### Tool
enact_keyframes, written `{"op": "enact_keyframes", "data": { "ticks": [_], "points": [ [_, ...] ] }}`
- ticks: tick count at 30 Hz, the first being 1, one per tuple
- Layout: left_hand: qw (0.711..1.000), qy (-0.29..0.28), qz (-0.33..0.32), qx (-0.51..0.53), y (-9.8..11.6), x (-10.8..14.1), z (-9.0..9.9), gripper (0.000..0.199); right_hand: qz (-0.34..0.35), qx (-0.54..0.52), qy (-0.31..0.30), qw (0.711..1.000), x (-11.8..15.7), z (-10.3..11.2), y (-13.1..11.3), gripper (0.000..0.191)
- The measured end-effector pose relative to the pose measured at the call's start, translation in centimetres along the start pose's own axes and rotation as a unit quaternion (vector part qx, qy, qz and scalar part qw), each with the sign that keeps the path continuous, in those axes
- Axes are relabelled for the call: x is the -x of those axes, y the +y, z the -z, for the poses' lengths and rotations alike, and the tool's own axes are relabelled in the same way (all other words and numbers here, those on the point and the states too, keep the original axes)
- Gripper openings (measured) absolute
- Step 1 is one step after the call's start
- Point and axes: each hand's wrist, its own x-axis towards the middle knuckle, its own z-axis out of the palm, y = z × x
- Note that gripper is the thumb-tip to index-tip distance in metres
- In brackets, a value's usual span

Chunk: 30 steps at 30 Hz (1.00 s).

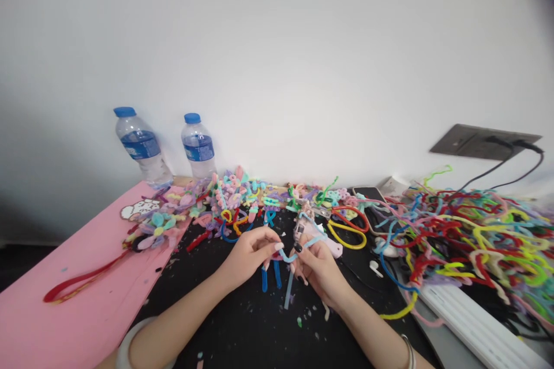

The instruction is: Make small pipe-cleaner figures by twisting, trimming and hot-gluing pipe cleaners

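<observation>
Over the black tabletop [234, 331], both hands [250, 253] [319, 265] pinch a light-blue pipe cleaner [287, 258].

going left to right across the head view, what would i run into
Red strap → tilted water bottle → second water bottle → left hand → light-blue fuzzy stem pinched between the hands → right hand → white earbud → wall socket

Left of the frame's centre you have two blue-capped bottles [198, 150]; at right, a dark socket plate [470, 143]; lower right, a long white bar [474, 323].
</observation>
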Motion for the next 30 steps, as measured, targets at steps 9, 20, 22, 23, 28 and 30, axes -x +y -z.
{"op": "enact_keyframes", "data": {
  "ticks": [9,20,22,23,28,30],
  "points": [
    [0.993,0.041,-0.042,-0.106,0.1,0.3,0.2,0.023,0.188,0.289,0.076,0.936,1.1,0.4,0.4,0.009],
    [0.995,-0.042,0.004,-0.092,0.4,0.7,-0.5,0.029,0.192,0.457,0.004,0.869,0.9,0.6,0.2,0.011],
    [0.996,-0.055,0.010,-0.063,0.4,0.6,-0.5,0.031,0.192,0.430,0.011,0.882,1.0,0.5,0.1,0.019],
    [0.997,-0.061,0.011,-0.049,0.4,0.6,-0.5,0.033,0.180,0.401,0.018,0.898,1.0,0.4,0.0,0.021],
    [0.997,-0.064,-0.018,-0.037,0.4,0.6,-0.5,0.029,0.090,0.216,0.017,0.972,0.8,0.0,0.1,0.028],
    [0.995,-0.060,-0.026,-0.069,0.5,0.8,-0.5,0.024,0.073,0.168,0.009,0.983,0.7,0.0,0.2,0.030]
  ]
}}
